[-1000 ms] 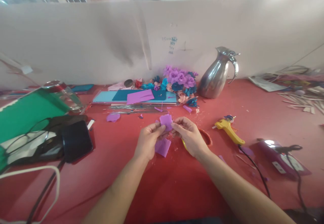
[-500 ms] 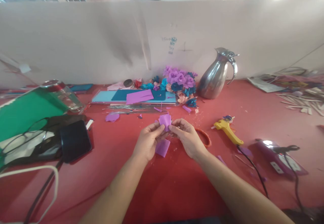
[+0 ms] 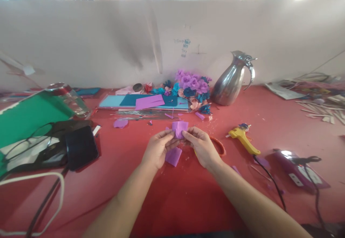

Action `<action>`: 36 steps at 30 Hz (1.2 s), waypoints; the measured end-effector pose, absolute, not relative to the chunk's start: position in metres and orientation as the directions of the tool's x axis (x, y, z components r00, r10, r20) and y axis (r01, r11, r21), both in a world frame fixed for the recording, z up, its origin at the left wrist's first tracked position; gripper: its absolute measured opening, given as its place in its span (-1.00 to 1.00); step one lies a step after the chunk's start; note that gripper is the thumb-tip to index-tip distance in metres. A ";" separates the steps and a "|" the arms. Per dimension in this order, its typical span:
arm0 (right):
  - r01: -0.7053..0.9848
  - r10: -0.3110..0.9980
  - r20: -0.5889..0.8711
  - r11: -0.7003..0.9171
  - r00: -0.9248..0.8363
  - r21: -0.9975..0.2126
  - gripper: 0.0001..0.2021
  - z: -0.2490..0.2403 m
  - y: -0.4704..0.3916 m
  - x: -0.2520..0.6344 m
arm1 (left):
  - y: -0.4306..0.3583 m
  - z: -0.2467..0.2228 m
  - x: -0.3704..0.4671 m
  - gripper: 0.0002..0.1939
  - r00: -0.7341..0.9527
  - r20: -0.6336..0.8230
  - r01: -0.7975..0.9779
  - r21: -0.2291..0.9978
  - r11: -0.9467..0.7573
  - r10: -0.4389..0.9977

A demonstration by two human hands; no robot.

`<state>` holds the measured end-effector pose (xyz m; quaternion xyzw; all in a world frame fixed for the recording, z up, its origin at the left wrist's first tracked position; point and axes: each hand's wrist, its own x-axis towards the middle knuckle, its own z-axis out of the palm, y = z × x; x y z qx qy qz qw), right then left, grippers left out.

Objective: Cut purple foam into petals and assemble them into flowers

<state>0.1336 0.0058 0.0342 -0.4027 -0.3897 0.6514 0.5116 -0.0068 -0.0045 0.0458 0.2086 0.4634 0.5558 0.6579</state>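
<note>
A small piece of purple paper (image 3: 180, 129) is pinched between my two hands above the red table. My left hand (image 3: 158, 145) grips its left edge between thumb and fingers. On the other side, my right hand (image 3: 201, 145) has thumb and fingers closed on the lower right corner. Creases run down the paper's middle. Just below lies another purple paper square (image 3: 173, 157), partly under my left fingers. Scissors with orange handles (image 3: 219, 147) rest beside my right hand, mostly covered by it.
A yellow glue gun (image 3: 244, 139) and a purple power strip (image 3: 299, 169) lie to the right. Behind are paper flowers (image 3: 192, 83), a steel jug (image 3: 231, 80) and stacked coloured sheets (image 3: 110, 101). At left are a black phone (image 3: 81, 147) and a glass jar (image 3: 71, 101).
The purple paper looks wider now, spread out between my hands, with creases showing. My right hand has shifted slightly away from the left one. The view has moved a little.
</note>
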 end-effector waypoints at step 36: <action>-0.303 0.997 -0.054 -0.033 0.059 -0.952 -0.70 0.024 -0.003 0.127 | -0.014 0.041 0.005 -0.72 -0.050 -0.296 -0.437 0.865 0.246 0.954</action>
